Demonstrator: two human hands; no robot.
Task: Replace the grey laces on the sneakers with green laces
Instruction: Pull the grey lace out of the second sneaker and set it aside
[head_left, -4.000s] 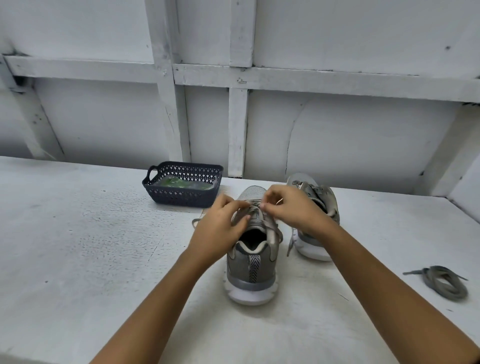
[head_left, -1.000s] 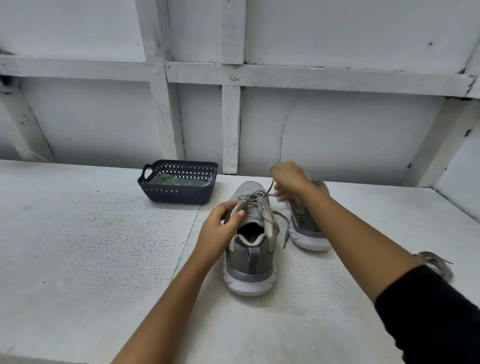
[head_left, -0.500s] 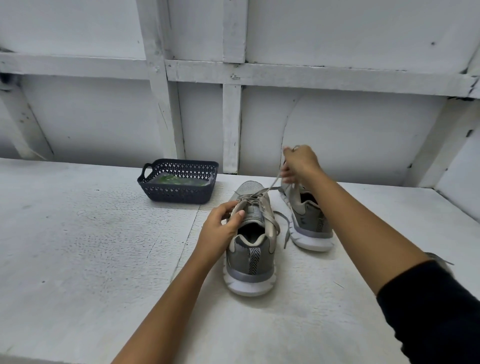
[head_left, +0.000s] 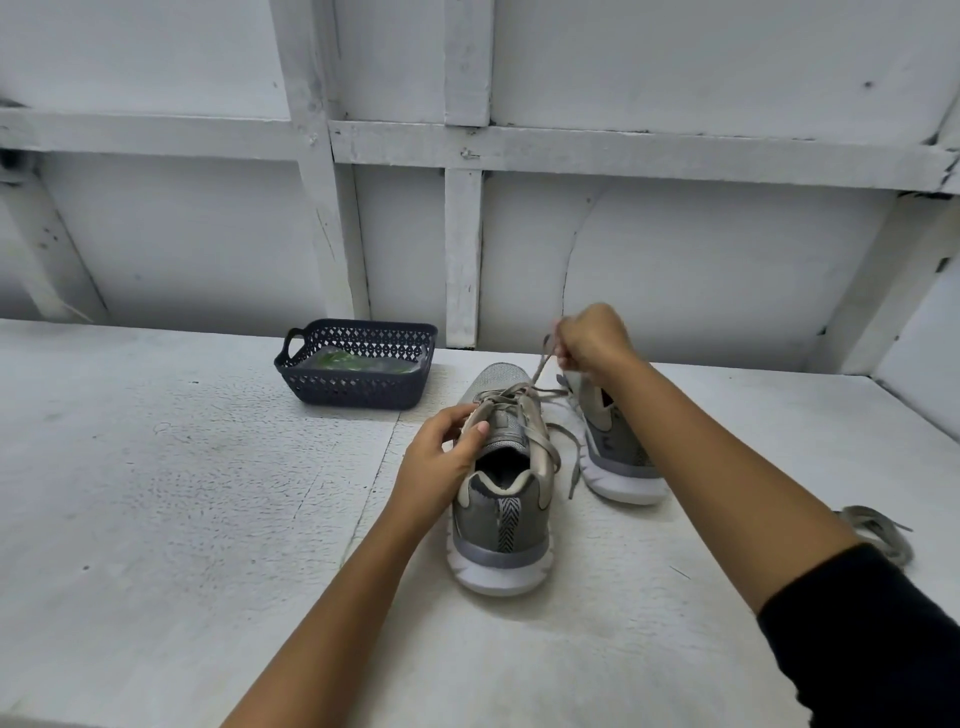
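Left hand: I see it gripping the near sneaker by its upper, fingers curled.
Right hand: pinches the grey lace, drawn taut above the eyelets.
Green laces: in the basket, seemingly bagged.
Second sneaker: just beside, right.

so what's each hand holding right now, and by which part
Right hand pinches the flat grey lace, on a stretch drawn up from the eyelets; left hand grips the near grey mesh sneaker by its tongue.

The far sneaker is half covered by the right arm; the loose lace is partly hidden behind the sleeve
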